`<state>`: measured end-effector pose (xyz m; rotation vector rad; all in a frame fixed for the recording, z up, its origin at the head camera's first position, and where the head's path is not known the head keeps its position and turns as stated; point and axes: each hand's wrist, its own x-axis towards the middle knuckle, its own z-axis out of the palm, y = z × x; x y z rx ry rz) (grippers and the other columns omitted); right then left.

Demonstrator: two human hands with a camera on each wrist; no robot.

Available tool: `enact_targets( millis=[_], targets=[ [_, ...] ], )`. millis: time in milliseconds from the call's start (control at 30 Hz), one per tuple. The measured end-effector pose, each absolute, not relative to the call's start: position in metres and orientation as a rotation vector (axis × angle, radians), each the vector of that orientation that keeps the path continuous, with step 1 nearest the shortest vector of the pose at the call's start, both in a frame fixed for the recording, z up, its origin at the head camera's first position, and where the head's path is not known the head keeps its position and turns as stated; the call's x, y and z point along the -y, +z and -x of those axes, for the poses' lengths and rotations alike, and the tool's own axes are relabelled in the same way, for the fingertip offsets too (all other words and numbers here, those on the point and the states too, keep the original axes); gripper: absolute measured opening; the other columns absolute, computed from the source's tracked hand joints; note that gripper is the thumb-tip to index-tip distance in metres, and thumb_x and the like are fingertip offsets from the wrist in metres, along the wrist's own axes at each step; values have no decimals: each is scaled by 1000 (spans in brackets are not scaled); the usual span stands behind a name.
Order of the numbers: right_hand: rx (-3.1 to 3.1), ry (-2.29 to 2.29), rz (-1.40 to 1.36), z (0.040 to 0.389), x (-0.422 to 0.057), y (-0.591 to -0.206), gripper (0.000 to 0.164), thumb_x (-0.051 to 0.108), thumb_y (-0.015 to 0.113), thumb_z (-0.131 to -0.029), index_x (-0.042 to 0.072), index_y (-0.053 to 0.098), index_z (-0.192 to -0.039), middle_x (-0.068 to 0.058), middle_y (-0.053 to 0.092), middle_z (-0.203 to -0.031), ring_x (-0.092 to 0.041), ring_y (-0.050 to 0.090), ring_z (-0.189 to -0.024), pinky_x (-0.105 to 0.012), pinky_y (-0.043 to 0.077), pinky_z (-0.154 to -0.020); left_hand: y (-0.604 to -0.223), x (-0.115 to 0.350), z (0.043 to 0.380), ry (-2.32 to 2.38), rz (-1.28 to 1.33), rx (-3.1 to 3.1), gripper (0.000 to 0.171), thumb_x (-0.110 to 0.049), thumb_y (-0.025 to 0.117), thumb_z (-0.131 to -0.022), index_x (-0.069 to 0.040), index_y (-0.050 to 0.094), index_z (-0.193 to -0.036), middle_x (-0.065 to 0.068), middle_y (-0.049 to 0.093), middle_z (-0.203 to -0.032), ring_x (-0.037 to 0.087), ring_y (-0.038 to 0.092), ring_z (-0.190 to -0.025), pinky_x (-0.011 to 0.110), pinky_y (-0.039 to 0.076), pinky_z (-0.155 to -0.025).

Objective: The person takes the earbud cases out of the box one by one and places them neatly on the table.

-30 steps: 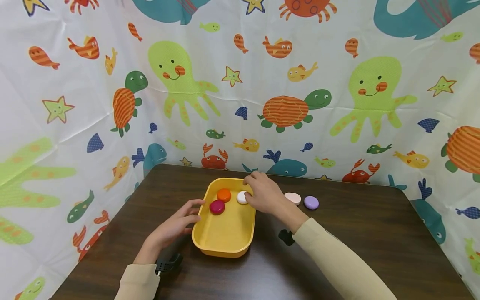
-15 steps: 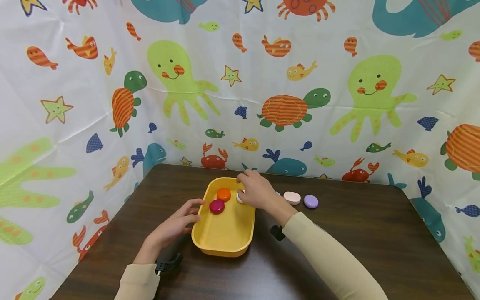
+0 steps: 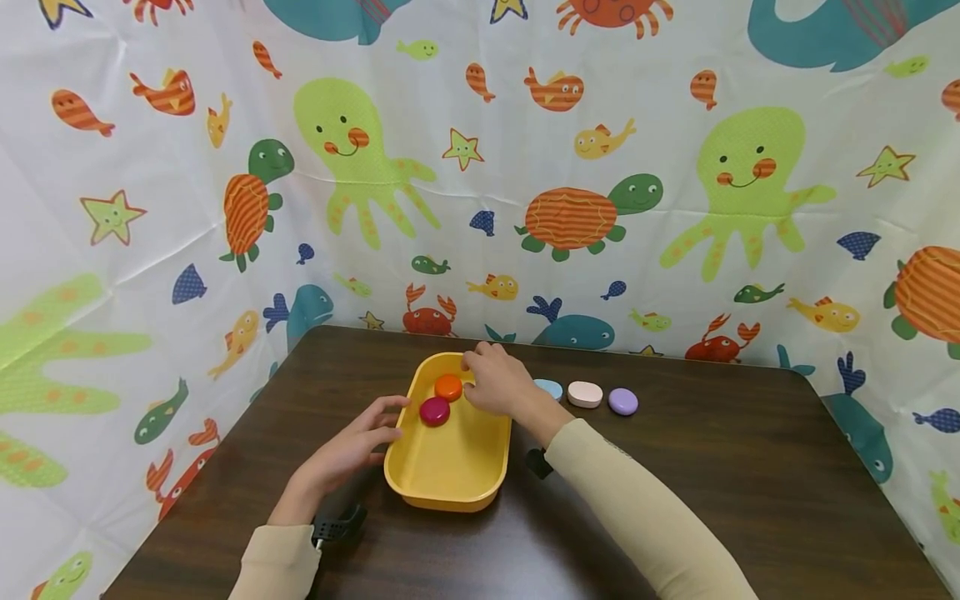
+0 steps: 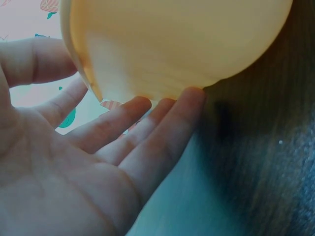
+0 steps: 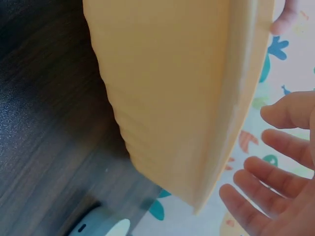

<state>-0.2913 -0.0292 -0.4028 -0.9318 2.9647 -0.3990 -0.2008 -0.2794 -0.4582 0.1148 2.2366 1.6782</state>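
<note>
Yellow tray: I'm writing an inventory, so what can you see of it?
The yellow tray is open-topped and oblong, with rounded corners, a lipped rim and plastic-looking walls. It sits upright on the dark table, holding an orange disc and a crimson disc. Fingers of the left grip touch its left side; the right grip hangs over its far right part, any contact unclear.

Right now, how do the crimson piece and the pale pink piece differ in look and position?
The crimson piece looks round, the pale pink piece oblong. The crimson piece is deep-coloured, the pale pink piece much lighter. The crimson piece lies inside the yellow tray; the pale pink piece sits outside, on the dark table. Both have rounded edges.
</note>
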Motion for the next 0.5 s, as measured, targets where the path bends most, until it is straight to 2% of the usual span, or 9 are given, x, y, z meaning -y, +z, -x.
enact_targets(
  millis=[500],
  targets=[
    [-2954, -312, 909, 297, 36, -422, 35, 26, 71, -92, 12, 67, -124, -6, 60, -116, -21, 51, -101, -33, 54, -90, -458, 278, 201, 1685, -112, -2243, 52, -17, 51, -105, -12, 31, -152, 25, 34, -155, 44, 43, -136, 61, 44, -105]
  ],
)
